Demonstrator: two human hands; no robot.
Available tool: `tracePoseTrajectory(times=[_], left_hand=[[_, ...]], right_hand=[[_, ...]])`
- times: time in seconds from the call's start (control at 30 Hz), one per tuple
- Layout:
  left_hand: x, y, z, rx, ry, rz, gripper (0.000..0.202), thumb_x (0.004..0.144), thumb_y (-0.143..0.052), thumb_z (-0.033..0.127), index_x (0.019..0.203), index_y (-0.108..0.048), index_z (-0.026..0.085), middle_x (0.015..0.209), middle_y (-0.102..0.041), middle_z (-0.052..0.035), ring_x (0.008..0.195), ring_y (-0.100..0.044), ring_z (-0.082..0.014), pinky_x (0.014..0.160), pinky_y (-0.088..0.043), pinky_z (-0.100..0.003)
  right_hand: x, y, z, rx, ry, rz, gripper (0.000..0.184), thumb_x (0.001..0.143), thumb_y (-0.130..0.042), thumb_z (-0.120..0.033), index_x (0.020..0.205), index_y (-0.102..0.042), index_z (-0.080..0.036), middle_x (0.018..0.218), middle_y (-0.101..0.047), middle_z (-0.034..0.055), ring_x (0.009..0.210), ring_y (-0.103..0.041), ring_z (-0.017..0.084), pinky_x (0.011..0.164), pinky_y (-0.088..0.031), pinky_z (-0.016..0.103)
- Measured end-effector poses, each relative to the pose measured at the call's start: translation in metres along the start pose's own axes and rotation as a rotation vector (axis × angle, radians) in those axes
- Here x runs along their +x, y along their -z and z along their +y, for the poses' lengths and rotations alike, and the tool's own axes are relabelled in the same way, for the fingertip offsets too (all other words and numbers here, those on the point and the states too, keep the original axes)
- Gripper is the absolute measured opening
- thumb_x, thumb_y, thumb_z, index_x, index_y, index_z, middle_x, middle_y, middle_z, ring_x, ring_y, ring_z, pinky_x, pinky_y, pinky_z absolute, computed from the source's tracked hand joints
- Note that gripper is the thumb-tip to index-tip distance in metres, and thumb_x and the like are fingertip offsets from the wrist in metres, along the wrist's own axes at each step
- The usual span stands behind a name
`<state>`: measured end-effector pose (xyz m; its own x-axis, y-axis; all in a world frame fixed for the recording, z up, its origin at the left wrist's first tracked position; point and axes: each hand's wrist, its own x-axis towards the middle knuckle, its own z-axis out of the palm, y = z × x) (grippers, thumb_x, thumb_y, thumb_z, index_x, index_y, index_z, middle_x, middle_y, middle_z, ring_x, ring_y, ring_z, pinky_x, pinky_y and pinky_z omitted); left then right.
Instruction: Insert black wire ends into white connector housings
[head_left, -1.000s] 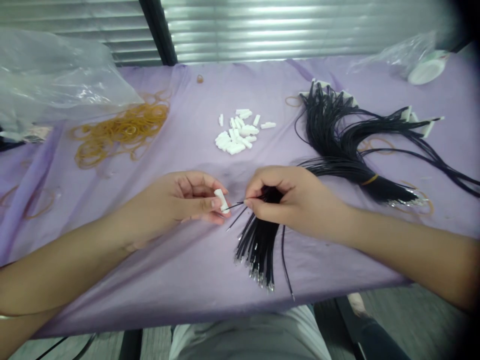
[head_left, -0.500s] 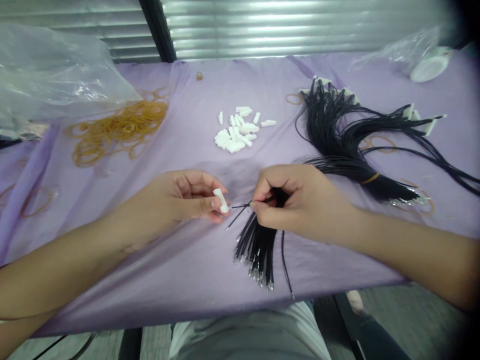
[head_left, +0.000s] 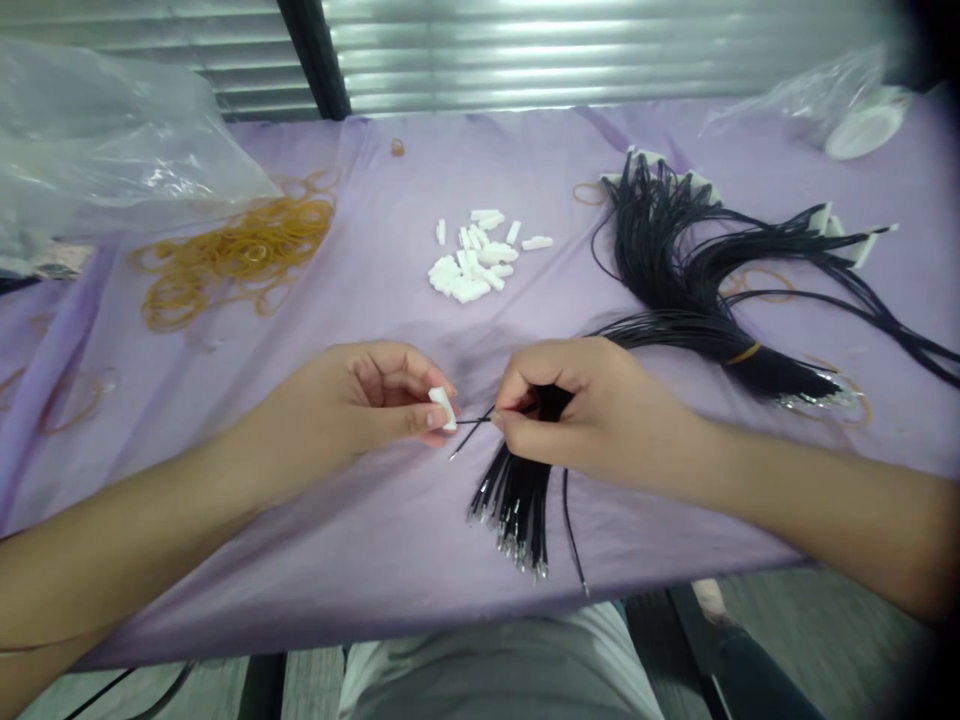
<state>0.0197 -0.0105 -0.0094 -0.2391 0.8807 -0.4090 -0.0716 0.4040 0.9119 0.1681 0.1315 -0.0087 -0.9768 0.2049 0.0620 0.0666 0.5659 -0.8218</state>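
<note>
Between the thumb and fingers of my left hand (head_left: 382,400) is a small white plastic connector housing (head_left: 442,408), held tilted. My right hand (head_left: 574,400) pinches a thin black wire (head_left: 472,421) close to its end, and the wire's tip meets the housing's right side. How deep the tip sits in it cannot be made out. A second wire crosses under this one, its bare metal end pointing down-left. Beneath my right hand fans a bundle of black wires (head_left: 517,500) with silvery terminals at their ends; part of the bundle is hidden by the hand.
Loose white housings (head_left: 472,270) lie in a pile beyond my hands. Yellow rubber bands (head_left: 247,250) are heaped at left beside a clear plastic bag (head_left: 112,140). Bunched black wires (head_left: 660,240), some with white housings, spread at right on the purple cloth (head_left: 337,560).
My right hand has moved slightly left, bringing the wire's tip from just short of the white housing up against it. The left hand has barely moved.
</note>
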Motion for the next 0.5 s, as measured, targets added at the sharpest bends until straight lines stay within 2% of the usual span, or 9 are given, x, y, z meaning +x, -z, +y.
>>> tracePoseTrajectory(times=[0.2, 0.5], left_hand=[[0.0017, 0.001, 0.0013, -0.018, 0.027, 0.0, 0.015, 0.068, -0.069, 0.02, 0.079, -0.061, 0.015, 0.073, -0.066, -0.0017, 0.068, -0.063, -0.0126, 0.066, -0.049, -0.02], [0.0016, -0.0007, 0.0001, -0.038, 0.028, -0.004, 0.014, 0.07, -0.068, 0.022, 0.081, -0.061, 0.016, 0.076, -0.066, -0.0022, 0.071, -0.063, -0.0138, 0.068, -0.051, -0.022]], right_hand=[[0.001, -0.0026, 0.0037, -0.068, 0.167, 0.041, 0.01, 0.069, -0.057, -0.004, 0.068, -0.063, -0.012, 0.064, -0.056, -0.002, 0.06, -0.049, 0.005, 0.058, -0.039, 0.016], [0.0033, -0.0056, 0.0056, -0.08, 0.255, 0.064, 0.011, 0.071, -0.057, -0.005, 0.072, -0.064, -0.012, 0.07, -0.057, 0.0004, 0.065, -0.051, 0.006, 0.061, -0.041, 0.018]])
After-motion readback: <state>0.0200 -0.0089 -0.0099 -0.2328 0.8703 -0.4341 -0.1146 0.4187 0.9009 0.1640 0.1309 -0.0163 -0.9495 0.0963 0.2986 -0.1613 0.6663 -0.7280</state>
